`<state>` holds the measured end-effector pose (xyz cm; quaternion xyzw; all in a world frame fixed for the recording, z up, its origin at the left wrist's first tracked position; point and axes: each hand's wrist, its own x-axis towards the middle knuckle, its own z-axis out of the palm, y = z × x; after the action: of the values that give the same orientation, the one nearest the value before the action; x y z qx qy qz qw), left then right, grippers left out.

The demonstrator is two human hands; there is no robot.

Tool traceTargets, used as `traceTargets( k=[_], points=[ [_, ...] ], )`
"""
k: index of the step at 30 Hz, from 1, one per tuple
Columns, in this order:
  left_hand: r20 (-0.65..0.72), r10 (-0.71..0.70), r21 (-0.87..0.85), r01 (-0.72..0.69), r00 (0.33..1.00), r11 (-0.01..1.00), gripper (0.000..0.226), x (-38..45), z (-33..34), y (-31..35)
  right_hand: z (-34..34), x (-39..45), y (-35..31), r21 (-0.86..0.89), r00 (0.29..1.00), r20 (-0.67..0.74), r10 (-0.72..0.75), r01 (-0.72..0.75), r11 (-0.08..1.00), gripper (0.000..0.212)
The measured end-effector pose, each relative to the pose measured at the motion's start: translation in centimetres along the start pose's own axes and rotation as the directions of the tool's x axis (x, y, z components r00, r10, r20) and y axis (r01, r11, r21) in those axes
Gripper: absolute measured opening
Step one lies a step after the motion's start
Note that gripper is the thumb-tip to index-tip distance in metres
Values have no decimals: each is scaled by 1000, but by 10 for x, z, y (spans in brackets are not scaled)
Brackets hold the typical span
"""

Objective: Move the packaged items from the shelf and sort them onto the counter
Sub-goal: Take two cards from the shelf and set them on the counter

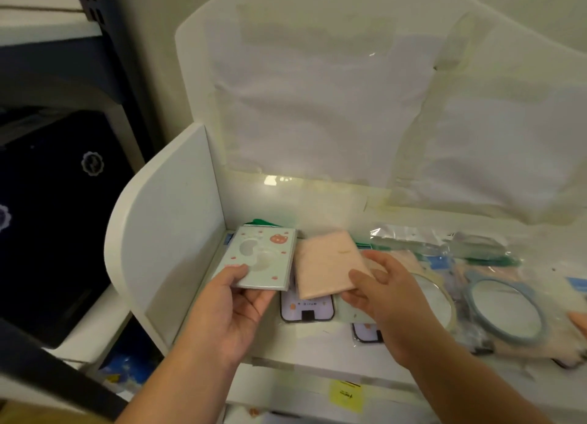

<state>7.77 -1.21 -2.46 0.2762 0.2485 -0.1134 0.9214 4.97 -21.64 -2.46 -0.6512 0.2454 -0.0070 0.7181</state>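
**Two flat packets held above the shelf corner**

A pale green packet (265, 258) is pinched at its near edge by the left hand (236, 309), thumb on top and fingers curled beneath. A pink packet (328, 264) is gripped at its near right corner by the right hand (386, 296). Both are held by a corner or edge, probably so the faces stay visible for sorting. They sit side by side, almost touching, above two dark-rimmed packaged items (306, 307) lying on the shelf (317, 344).

At nine o'clock from the green packet a white side panel (168, 233) rises close by, so no room is offered there. At three o'clock, two round mirrors (508, 309) in clear bags crowd the surface. Open room appears only toward six o'clock, over the shelf's front edge. The counter cannot be identified.
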Motion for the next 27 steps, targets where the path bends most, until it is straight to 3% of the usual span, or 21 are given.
traceTargets(
  k=[3, 7, 10, 14, 21, 27],
  points=[
    [33, 22, 15, -23, 999, 1000, 33, -12, 5, 0, -17, -9, -6, 150, 997, 69, 22, -32, 988, 45],
    [94, 27, 95, -36, 995, 995, 33, -39, 21, -13, -61, -32, -17, 381, 961, 277, 16, -125, 916, 34],
    [162, -4, 171, -24, 987, 985, 35, -62, 37, -38, -106, -54, -18, 534, 948, 318, -29, -154, 831, 34],
    [252, -65, 244, 2, 965, 970, 46, -99, 65, -89, -179, -90, -14, 589, 973, 219, -75, -70, 805, 38],
    [255, -105, 260, 37, 961, 965, 51, -184, 108, -206, -313, -176, -14, 498, 993, 26, -111, 84, 863, 35],
    [236, -158, 383, 57, 959, 922, 23, -248, 137, -301, -406, -250, -13, 449, 984, -50, -172, 176, 876, 31]
  ],
)
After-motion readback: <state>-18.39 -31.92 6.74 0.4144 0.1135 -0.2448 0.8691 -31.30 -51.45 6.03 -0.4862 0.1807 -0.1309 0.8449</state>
